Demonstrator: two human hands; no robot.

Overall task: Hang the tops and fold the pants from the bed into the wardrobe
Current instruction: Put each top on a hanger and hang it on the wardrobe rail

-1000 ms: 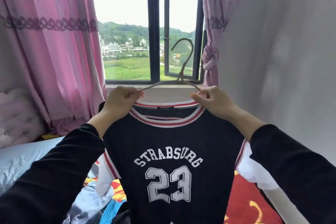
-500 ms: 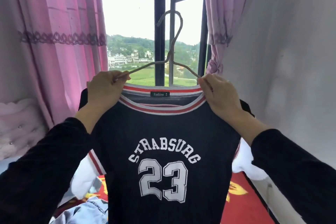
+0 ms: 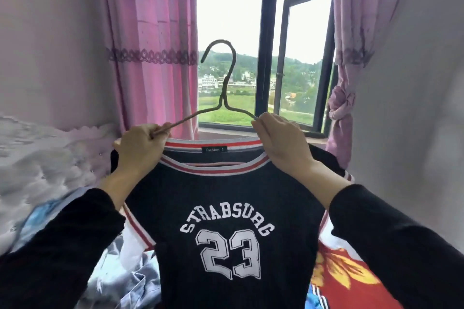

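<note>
Both hands, left hand [image 3: 140, 149] and right hand [image 3: 282, 144], pinch the hanger [image 3: 223, 98] arms at the jersey [image 3: 226, 195] collar, before the window [image 3: 268, 57].

The bed [image 3: 37, 219] shows only at the lower edges, its pale tufted headboard [image 3: 50, 158] blurred at the left. Just below the headboard lies a pale blue sheet [image 3: 54, 204]. Farther right of the headboard sits a rumpled heap of grey and light blue clothes [image 3: 125, 281]. Well across from the headboard, a red blanket [image 3: 351, 291] with a yellow flower covers the bed, with a blue striped piece of cloth [image 3: 315, 296] on it.
</note>
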